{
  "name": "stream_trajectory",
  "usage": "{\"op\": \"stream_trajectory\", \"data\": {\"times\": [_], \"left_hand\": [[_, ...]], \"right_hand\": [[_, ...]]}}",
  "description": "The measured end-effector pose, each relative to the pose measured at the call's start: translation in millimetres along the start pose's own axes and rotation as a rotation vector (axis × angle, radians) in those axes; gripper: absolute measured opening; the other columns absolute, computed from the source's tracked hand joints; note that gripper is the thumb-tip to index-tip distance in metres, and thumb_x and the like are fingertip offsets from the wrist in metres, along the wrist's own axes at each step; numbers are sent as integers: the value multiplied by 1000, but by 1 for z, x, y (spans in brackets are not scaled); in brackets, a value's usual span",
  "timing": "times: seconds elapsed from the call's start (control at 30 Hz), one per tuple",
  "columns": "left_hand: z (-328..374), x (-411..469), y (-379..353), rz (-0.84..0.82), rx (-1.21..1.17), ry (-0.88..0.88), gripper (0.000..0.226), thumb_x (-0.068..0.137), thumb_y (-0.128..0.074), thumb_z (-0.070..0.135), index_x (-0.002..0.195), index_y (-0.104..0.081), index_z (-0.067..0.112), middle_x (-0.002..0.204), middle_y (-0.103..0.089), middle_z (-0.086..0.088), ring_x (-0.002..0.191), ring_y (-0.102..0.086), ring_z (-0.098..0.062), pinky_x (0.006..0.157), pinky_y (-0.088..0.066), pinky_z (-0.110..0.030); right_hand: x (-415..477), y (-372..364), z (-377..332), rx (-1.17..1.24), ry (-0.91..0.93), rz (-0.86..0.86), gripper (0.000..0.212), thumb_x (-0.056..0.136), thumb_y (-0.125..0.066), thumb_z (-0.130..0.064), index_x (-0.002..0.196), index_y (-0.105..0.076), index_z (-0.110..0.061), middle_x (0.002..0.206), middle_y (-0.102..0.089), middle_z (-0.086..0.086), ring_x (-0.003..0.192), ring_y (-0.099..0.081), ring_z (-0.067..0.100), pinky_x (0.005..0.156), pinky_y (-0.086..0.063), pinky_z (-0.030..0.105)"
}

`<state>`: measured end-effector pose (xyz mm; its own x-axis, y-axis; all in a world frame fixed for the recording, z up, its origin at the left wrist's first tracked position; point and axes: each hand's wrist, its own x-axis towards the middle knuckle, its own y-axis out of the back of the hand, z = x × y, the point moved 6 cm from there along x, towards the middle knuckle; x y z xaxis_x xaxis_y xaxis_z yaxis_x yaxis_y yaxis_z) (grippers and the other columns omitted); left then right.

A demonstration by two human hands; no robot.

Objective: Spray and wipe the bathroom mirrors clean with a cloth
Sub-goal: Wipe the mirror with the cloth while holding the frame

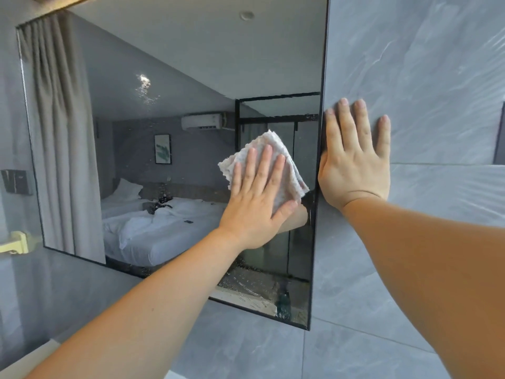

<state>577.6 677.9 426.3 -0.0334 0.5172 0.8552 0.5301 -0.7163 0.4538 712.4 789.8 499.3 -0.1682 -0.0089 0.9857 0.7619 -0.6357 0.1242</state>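
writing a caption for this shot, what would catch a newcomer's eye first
The left hand presses a grey cloth flat against the mirror near its right edge. The right hand rests flat on the tiled wall beside it. Droplets speckle the mirror's lower right corner.

Soft, even, cool daylight fills the sharp view, with a small bright glare spot on the mirror (175,110) and wide-angle bending toward the edges.
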Motion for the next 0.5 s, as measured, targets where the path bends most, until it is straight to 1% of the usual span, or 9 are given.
{"op": "stream_trajectory", "data": {"times": [0.07, 0.13, 0.2, 0.27, 0.3, 0.4, 0.5], "left_hand": [[-3, 0, 2, -14, 14, -22, 83, 104, -27, 63, 164, 4, 14, 171, 16, -9, 156, 18, -31, 126, -2, -59], [-5, 0, 5, 9, -7, -41, 78, 105, -29, 60, 164, -3, 15, 172, 8, -9, 157, 12, -31, 126, -7, -59], [-6, 1, 7, 32, -40, -47, 71, 107, -26, 56, 164, -11, 15, 172, -1, -8, 158, 7, -31, 125, -11, -59], [-5, 0, 8, 46, -28, -58, 69, 108, -20, 55, 164, -16, 15, 172, -5, -7, 159, 4, -31, 125, -13, -58], [-4, -1, 8, 59, -17, -67, 68, 108, -20, 55, 163, -18, 15, 172, -7, -8, 159, 2, -31, 125, -15, -58], [-1, -5, 9, 108, -23, -75, 65, 108, -33, 50, 162, -27, 14, 171, -15, -10, 158, -5, -32, 123, -19, -60], [0, -4, 9, 151, -57, -55, 59, 107, -44, 42, 158, -37, 14, 169, -23, -9, 158, -11, -32, 121, -22, -60]], "right_hand": [[0, 0, 0, 2, -4, 5, 65, 103, -39, -15, 165, -19, -12, 173, -17, 6, 161, -8, 30, 128, -1, 59], [0, 0, -1, 4, -1, 13, 64, 103, -39, -16, 165, -20, -12, 173, -17, 6, 161, -9, 30, 128, -2, 59], [0, 0, -1, 8, 1, 19, 64, 103, -40, -15, 165, -21, -12, 173, -18, 7, 160, -10, 30, 128, -2, 59], [0, 0, 0, 8, 1, 23, 64, 104, -39, -16, 165, -21, -12, 173, -18, 7, 160, -11, 31, 128, -2, 59], [0, 0, 0, 7, 3, 23, 63, 104, -37, -17, 164, -21, -12, 173, -19, 7, 160, -11, 31, 128, -2, 59], [0, -1, 0, 5, 9, 22, 63, 103, -31, -20, 164, -21, -11, 172, -19, 8, 160, -12, 31, 128, -2, 59], [0, -2, 0, 4, 8, 17, 63, 102, -30, -21, 164, -22, -11, 172, -20, 7, 160, -12, 31, 127, -2, 59]]}}
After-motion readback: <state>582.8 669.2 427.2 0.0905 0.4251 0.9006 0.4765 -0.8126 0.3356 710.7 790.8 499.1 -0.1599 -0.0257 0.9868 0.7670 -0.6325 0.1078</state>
